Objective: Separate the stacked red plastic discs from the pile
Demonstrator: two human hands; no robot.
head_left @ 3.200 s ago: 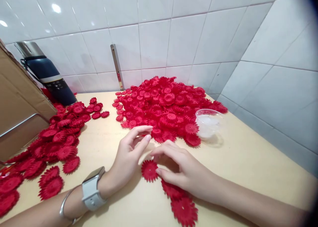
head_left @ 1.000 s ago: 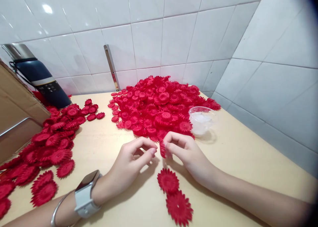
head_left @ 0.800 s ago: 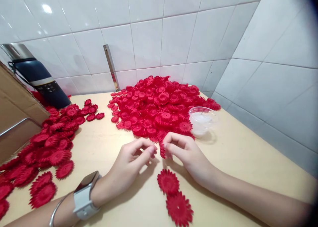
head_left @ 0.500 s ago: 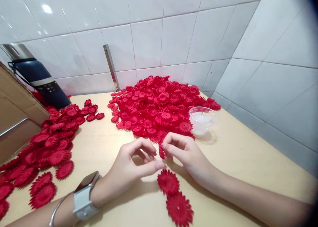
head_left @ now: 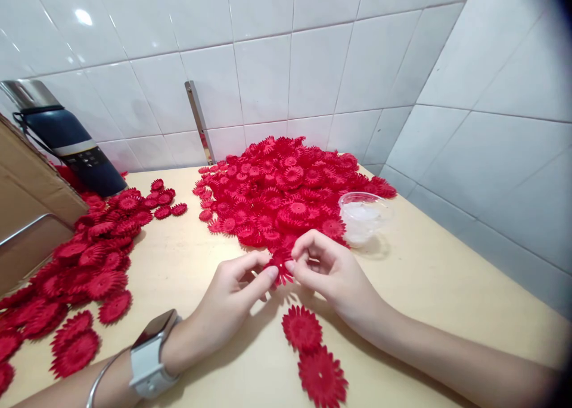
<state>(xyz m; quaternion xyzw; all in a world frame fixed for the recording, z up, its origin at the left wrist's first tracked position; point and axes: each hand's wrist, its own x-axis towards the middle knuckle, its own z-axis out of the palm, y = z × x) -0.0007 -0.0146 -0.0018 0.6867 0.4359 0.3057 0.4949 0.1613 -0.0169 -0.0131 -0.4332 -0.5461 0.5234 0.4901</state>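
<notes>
A red flower-shaped felt piece [head_left: 281,267] is held above the table between both hands. My left hand [head_left: 243,286] pinches its left edge with thumb and fingers. My right hand [head_left: 328,268] grips its right edge the same way, fingers curled. Just behind rises a big heap of similar red pieces [head_left: 286,187]. Nearer the front, two more red pieces [head_left: 302,328] [head_left: 322,376] lie on the table, their edges touching or overlapping.
A clear plastic bowl [head_left: 364,220] with whitish contents stands right of the heap. At left are scattered red pieces [head_left: 105,283], a cardboard box [head_left: 36,199] and a dark blue bottle [head_left: 74,137]. Tiled walls [head_left: 313,68] bound the table [head_left: 424,277].
The red piece has turned from edge-on to face view and moved slightly left. My left hand has closed on its left edge; my right hand still holds it.
</notes>
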